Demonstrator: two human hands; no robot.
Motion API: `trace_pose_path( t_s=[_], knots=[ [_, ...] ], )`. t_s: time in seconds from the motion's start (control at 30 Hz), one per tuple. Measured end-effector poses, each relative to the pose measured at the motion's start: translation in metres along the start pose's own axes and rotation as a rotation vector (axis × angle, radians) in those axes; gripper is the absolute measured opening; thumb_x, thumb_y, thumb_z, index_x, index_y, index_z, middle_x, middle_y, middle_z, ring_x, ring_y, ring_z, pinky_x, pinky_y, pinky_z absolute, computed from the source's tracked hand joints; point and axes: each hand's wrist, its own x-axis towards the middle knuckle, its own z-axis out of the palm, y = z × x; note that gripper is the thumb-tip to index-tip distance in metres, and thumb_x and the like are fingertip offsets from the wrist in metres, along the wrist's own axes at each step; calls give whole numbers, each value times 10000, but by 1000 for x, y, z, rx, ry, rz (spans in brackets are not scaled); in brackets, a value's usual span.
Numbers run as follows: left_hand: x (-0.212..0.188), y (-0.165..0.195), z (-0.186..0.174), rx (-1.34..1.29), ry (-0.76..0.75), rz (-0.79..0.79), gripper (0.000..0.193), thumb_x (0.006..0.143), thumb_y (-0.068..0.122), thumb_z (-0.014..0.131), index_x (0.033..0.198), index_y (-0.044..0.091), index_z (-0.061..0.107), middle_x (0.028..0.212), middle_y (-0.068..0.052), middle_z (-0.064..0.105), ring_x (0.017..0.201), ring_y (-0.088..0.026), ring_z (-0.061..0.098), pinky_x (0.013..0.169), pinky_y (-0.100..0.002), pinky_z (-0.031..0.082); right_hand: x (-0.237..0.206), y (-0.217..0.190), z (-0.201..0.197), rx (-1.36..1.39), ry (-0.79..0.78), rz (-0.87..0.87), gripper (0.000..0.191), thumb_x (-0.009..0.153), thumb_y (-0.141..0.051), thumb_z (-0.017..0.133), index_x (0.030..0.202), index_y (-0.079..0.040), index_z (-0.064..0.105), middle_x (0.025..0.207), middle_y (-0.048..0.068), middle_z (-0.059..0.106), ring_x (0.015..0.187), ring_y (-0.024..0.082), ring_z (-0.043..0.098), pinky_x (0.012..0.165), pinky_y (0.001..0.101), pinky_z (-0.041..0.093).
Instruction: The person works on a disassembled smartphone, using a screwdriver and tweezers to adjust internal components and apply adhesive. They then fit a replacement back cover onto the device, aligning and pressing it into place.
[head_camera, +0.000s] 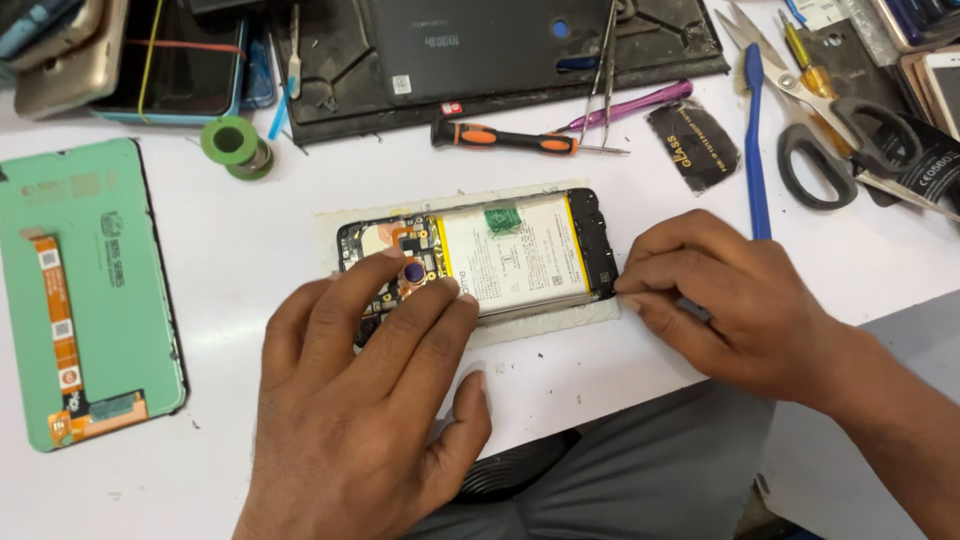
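1. Head view looked straight down on a white table (250, 260); an opened phone (480, 255) lay at centre on a pale foam pad (560, 322), back cover off, white battery (512, 255) and circuit board (395, 255) exposed.
2. Left hand (365, 400) lay flat, fingers spread, pressing on the phone's 9 o'clock end over the board; nothing was grasped, palm down, thumb on the table at the pad's 6 o'clock edge.
3. Right hand (715, 300) was at the phone's 3 o'clock end, fingertips pinched against the lower corner of the frame. Could not tell whether a thin tool was held between them.
4. At 9 o'clock of the phone: a green screen panel (95, 290) with an orange ribbon cable (55, 320), face down, well apart.
5. At 10 o'clock: a green tape roll (232, 142).
6. At 12 o'clock: an orange-and-black screwdriver (510, 138), tweezers (603, 70), a purple pry tool (640, 102), all beside a black work mat (340, 60).
7. At 2 o'clock: a blue brush (755, 150) and scissors (820, 110).
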Motion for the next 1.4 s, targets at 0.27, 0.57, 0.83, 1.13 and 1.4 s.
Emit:
trace_pose_path(
  t_s=[0.27, 0.57, 0.83, 1.13, 1.4],
  knots=[
    [-4, -4, 2, -19, 36, 17, 341, 828, 210, 733, 1121, 36, 734, 1198, -89, 699, 1251, -333, 563, 1023, -531, 401, 1, 3, 7, -88, 120, -128, 128, 841, -12, 781, 962, -35, 745, 1008, 87, 700, 776, 153, 709, 642, 253, 575],
    [-8, -7, 4, -8, 49, 31, 283, 834, 201, 731, 1066, 39, 747, 1198, -90, 701, 1274, -316, 574, 1029, -537, 406, 1, 3, 14, -88, 160, -164, 149, 850, -26, 806, 986, -45, 749, 1001, 82, 710, 779, 153, 719, 634, 242, 581],
    [-7, -9, 4, -8, 48, 33, 271, 832, 199, 732, 1044, 32, 753, 1191, -94, 707, 1265, -316, 583, 1019, -535, 418, 2, 0, 14, -138, 191, -171, 135, 840, -24, 820, 960, -34, 759, 969, 97, 727, 748, 159, 712, 609, 249, 565],
    [-5, -12, 5, -12, 50, 35, 278, 832, 199, 722, 1049, 28, 750, 1189, -100, 708, 1260, -318, 581, 1020, -537, 417, 3, 3, 15, -152, 209, -191, 168, 837, -19, 822, 992, -36, 761, 993, 110, 734, 780, 169, 725, 629, 243, 581],
    [-6, -13, 7, -7, 39, 20, 280, 831, 204, 715, 1053, 38, 755, 1190, -98, 712, 1265, -312, 579, 1031, -543, 414, 3, 5, 16, -166, 212, -208, 193, 829, -17, 829, 1009, -43, 763, 992, 109, 738, 779, 173, 727, 623, 248, 578]
  ],
)
